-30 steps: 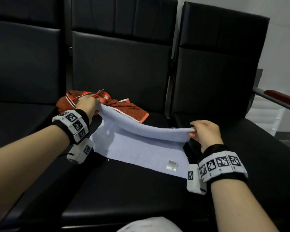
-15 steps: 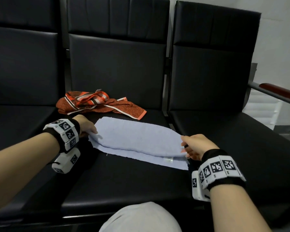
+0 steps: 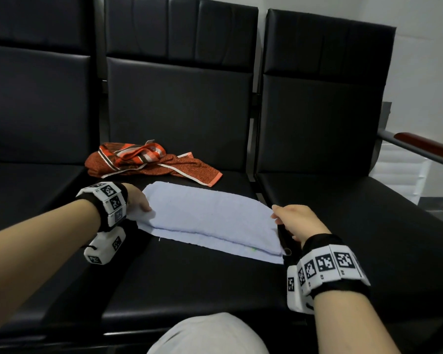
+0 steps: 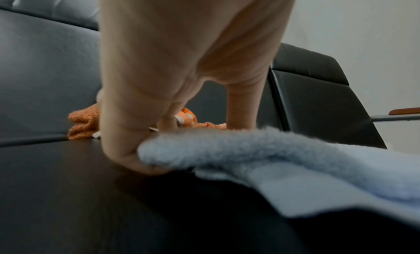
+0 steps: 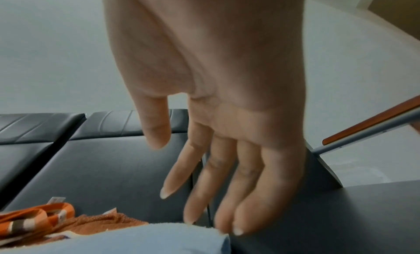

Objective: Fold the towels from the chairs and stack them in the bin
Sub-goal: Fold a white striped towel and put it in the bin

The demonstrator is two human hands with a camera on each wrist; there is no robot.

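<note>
A light blue towel (image 3: pixel 210 218) lies folded in half across the middle chair seat (image 3: pixel 189 279). My left hand (image 3: pixel 138 204) is at its left end. In the left wrist view the thumb and fingers of this hand (image 4: pixel 193 146) pinch the fluffy upper layer of the blue towel (image 4: pixel 295 168). At the towel's right end my right hand (image 3: pixel 289 218) is open. The right wrist view shows its fingers (image 5: pixel 227 195) straight, their tips touching the blue towel's (image 5: pixel 113 240) corner. A crumpled orange patterned towel (image 3: pixel 149 162) lies behind the blue one, against the backrest.
Black padded seats stand to the left (image 3: pixel 23 195) and right (image 3: pixel 368 226) of the middle one. A wooden armrest (image 3: pixel 430 144) on a metal bar runs at the far right, with a white ribbed object (image 3: pixel 399 175) behind it. My grey-clad knee (image 3: pixel 207 335) is at the front edge.
Both hands brought the towel's lifted far edge towards me and laid it down, so the towel is folded in half. The right hand has let go and spread its fingers.
</note>
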